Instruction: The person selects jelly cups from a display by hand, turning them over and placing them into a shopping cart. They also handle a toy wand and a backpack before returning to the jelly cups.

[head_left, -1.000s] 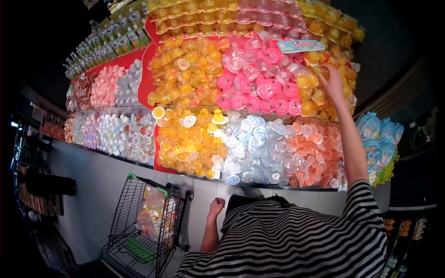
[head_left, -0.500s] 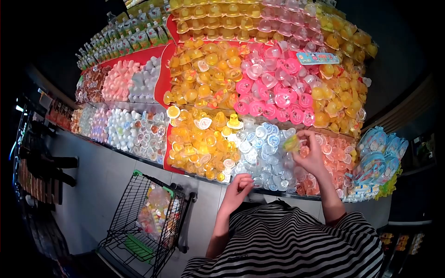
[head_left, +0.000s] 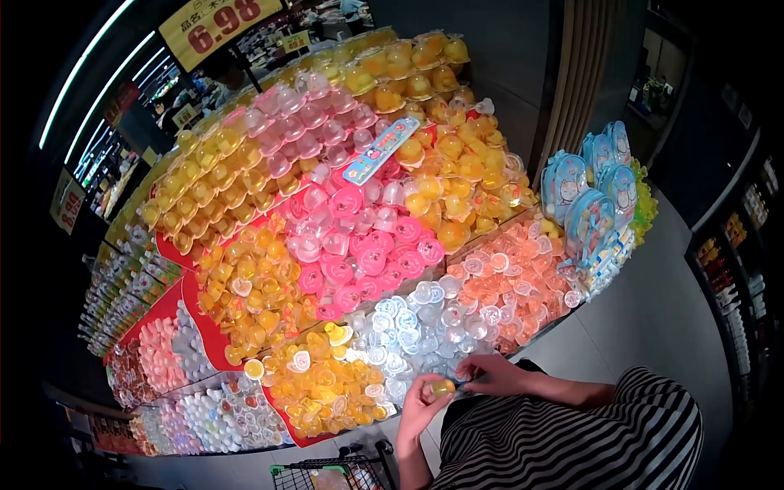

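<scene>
While I stand at the foot of the tiered jelly display, I log from large to small, all places taken from that display.

Display: banked bins of small sealed cups in yellow, pink, orange and clear. A price sign hangs above its top edge. Blue bags hang at its right end. The wire cart stands below its front edge, only the rim in view.

Left hand: just in front of the lowest bin, fingers closed round one yellow jelly cup, held clear of the heap.

Right hand: beside the left at the same front edge, fingertips drawn together against the cup's far side. Whether they pinch it or only touch, I cannot tell.

Handling, as judged: the cup looks very light. The thin plastic wall likely dents under a squeeze and the film lid could puncture, and the surface looks slick. Best hold is at the stiffer rim, thumb and finger on opposite sides, with light pressure.
</scene>
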The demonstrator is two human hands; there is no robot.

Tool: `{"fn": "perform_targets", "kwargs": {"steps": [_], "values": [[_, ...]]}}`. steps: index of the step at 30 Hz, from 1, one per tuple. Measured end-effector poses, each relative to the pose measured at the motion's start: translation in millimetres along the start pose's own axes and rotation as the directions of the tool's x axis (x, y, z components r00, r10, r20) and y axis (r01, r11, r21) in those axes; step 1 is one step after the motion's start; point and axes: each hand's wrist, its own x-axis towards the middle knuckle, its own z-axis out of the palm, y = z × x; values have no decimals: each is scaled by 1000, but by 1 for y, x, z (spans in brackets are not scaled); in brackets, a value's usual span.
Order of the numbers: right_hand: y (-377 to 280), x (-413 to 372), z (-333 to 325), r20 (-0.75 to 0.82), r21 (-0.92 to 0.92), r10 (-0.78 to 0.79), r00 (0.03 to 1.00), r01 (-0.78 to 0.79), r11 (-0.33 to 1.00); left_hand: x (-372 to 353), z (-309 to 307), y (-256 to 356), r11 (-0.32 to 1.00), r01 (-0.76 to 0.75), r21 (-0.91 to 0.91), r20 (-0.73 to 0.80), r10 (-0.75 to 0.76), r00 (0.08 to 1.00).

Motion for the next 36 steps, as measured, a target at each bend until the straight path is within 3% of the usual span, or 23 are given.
{"fn": "perform_targets", "kwargs": {"steps": [3, 8, 9, 11, 13, 15, 19, 21, 23, 24, 25, 29, 33, 36], "values": [[16, -23, -20, -98, -2, 17, 995, -17, 1000, 26, -3, 29, 986, -134, 96, 96, 125, 987], [34, -50, -53, -229, 77, 33, 973, -16, 997, 72, 24, 151, 885, -348, 310, 168, 309, 936], [36, -52, -61, -245, 69, 31, 969, -14, 998, 84, 30, 177, 845, -385, 372, 175, 343, 923], [38, -57, -75, -289, 61, -19, 957, 38, 997, 114, 42, 223, 618, -512, 596, 211, 495, 843], [39, -66, -93, -321, 59, -22, 947, 43, 997, 146, 62, 273, 434, -503, 747, 235, 536, 811], [36, -80, -114, -363, 100, 15, 931, 22, 995, 187, 85, 311, 489, -575, 656, 232, 595, 770], [73, -111, -148, -454, 317, 115, 884, 40, 948, 268, 124, 388, 381, -566, 731, 256, 616, 745], [85, -129, -167, -487, 388, 178, 855, 29, 921, 303, 138, 420, 317, -467, 826, 224, 576, 786], [104, -150, -181, -531, 467, 256, 808, 26, 884, 347, 140, 443, 360, -506, 784, 235, 582, 778], [109, -159, -187, -559, 487, 281, 781, 35, 873, 366, 146, 455, 294, -452, 842, 210, 594, 777], [112, -170, -194, -583, 506, 313, 750, 35, 862, 389, 148, 465, 168, -477, 863, 257, 667, 700], [149, -206, -210, -640, 513, 387, 663, -6, 858, 477, 144, 499, 45, -395, 918, 264, 675, 689], [192, -228, -219, -701, 486, 449, 555, -90, 869, 545, 154, 513, 116, -543, 832, 308, 718, 625], [212, -244, -225, -718, 486, 469, 515, -112, 867, 563, 177, 516, 57, -423, 904, 272, 688, 673]]}}
